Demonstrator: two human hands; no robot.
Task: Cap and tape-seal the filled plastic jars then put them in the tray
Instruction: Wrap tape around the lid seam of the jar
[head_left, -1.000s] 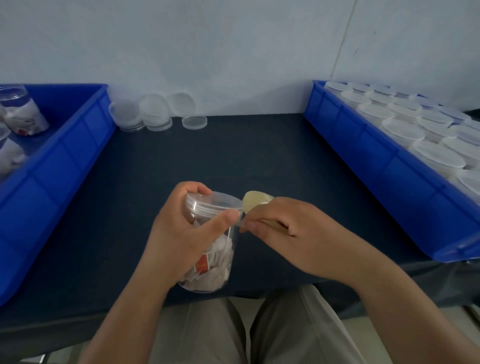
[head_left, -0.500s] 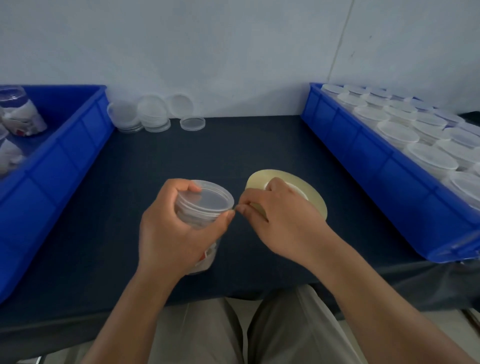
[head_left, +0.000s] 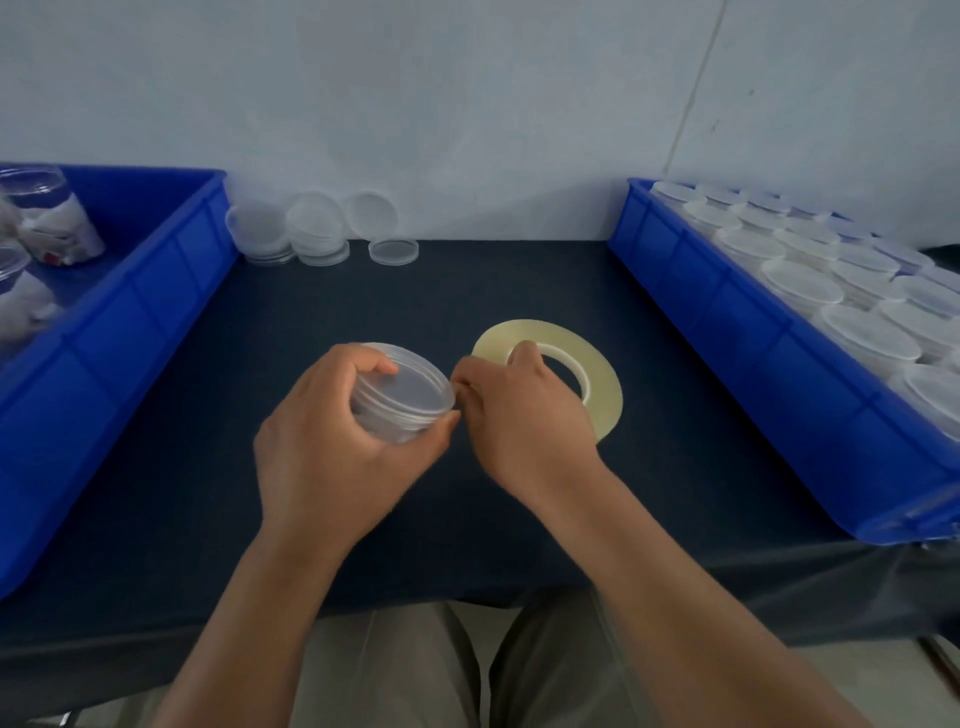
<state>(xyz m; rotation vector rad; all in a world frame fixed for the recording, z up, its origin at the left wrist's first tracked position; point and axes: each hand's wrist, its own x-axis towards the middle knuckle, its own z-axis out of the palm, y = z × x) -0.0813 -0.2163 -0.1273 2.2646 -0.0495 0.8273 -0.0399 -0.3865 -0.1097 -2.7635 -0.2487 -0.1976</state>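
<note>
The left hand (head_left: 332, 457) grips a jar (head_left: 410, 400), fingers and thumb curled round its wall. The lid is on, so capping of this one looks done. Just right of the jar, the right hand (head_left: 519, 415) holds the tape roll (head_left: 597, 374), its fingertips pinched together against the jar's lid edge. The tape strand itself is too thin to make out. My guess is sealing is just starting.

Far right of the jar, a tray (head_left: 727, 332) holds many lidded jars (head_left: 800, 280). Far left of it, another tray (head_left: 130, 312) holds a few filled jars (head_left: 57, 218), apparently uncapped. Spare lids (head_left: 317, 234) sit behind the jar on the bench (head_left: 415, 291). Little seems left.
</note>
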